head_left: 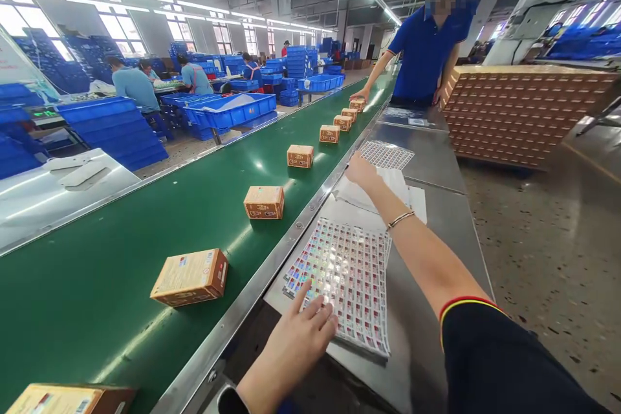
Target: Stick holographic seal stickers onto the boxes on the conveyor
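My left hand (295,339) reaches over the lower left corner of a shiny sheet of small stickers (347,272), its fingers spread and holding nothing. Farther along the metal bench, my right hand (363,172) is beside the conveyor's rail with its fingers curled in. Whatever those fingertips pinch, if anything, is hidden. White paper (400,184) lies under and beside that wrist, and a second sticker sheet (388,155) is just beyond it. On the green conveyor belt (194,194), to the left, a brown and cream carton (191,277) is nearest my left hand, with another carton (264,202) farther up.
A metal rail (242,323) separates belt and bench. Several more cartons (300,156) trail up the belt. At the far end a co-worker in a blue shirt (427,45) touches one. Stacked brown cartons (524,116) stand at right; blue bins (233,110) and seated people are across the belt.
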`<move>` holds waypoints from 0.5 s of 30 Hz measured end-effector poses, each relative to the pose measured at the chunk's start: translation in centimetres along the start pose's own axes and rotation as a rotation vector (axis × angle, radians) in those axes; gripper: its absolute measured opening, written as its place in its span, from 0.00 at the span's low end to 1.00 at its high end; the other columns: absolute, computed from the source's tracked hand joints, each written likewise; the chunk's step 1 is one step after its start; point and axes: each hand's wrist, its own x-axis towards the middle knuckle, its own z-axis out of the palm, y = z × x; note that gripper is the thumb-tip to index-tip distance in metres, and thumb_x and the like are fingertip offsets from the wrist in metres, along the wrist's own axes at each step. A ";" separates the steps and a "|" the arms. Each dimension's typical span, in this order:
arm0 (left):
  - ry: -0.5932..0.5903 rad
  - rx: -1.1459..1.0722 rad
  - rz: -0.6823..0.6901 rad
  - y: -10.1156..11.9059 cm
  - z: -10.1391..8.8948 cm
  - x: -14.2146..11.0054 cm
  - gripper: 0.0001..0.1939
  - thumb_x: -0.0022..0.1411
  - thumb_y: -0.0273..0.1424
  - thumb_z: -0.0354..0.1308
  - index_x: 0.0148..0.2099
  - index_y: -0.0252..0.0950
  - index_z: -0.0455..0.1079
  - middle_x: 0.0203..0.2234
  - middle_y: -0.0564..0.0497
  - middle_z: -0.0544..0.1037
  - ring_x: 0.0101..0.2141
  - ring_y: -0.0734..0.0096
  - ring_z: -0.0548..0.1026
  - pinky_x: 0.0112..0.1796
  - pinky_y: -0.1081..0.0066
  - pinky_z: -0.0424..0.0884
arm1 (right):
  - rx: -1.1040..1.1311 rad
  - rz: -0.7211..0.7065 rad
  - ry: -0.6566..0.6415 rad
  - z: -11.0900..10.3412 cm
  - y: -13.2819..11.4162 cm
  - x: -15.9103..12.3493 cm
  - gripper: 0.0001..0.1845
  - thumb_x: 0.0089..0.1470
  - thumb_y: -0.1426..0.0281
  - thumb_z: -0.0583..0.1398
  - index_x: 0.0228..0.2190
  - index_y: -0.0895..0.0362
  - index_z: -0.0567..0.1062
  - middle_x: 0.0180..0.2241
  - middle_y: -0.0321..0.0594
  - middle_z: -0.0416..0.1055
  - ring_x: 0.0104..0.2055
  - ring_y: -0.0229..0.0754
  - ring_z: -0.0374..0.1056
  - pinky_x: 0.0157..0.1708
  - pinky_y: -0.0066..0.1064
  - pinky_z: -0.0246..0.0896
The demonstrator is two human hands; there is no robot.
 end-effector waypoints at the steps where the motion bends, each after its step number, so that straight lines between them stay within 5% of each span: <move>1: 0.038 -0.010 -0.014 0.2 -0.2 -0.3 0.07 0.71 0.25 0.54 0.42 0.35 0.73 0.40 0.52 0.84 0.44 0.67 0.81 0.62 0.60 0.63 | 0.026 -0.013 -0.031 0.8 -0.1 -0.1 0.23 0.64 0.61 0.61 0.56 0.57 0.69 0.54 0.47 0.70 0.50 0.49 0.72 0.48 0.47 0.70; 7: 0.106 -0.035 -0.083 3.0 -0.6 -1.7 0.11 0.73 0.30 0.52 0.39 0.36 0.74 0.34 0.52 0.84 0.36 0.71 0.82 0.39 0.74 0.75 | 0.182 -0.280 -0.028 3.9 3.0 -6.8 0.43 0.65 0.58 0.54 0.68 0.64 0.41 0.62 0.63 0.61 0.65 0.61 0.58 0.57 0.51 0.60; 12: 0.369 0.016 -0.081 6.4 -2.1 -2.2 0.21 0.76 0.24 0.41 0.41 0.32 0.77 0.38 0.50 0.86 0.38 0.70 0.82 0.44 0.71 0.72 | 0.273 -0.498 -0.118 6.0 7.5 -16.4 0.40 0.62 0.58 0.55 0.68 0.54 0.45 0.63 0.51 0.65 0.64 0.53 0.62 0.62 0.48 0.57; 15: 0.500 0.065 -0.118 7.9 -4.4 -1.8 0.20 0.75 0.24 0.45 0.39 0.33 0.79 0.37 0.53 0.86 0.37 0.71 0.82 0.51 0.71 0.67 | 0.371 -0.357 -0.059 5.9 9.8 -22.0 0.38 0.63 0.53 0.52 0.67 0.53 0.48 0.60 0.51 0.67 0.61 0.58 0.65 0.57 0.53 0.62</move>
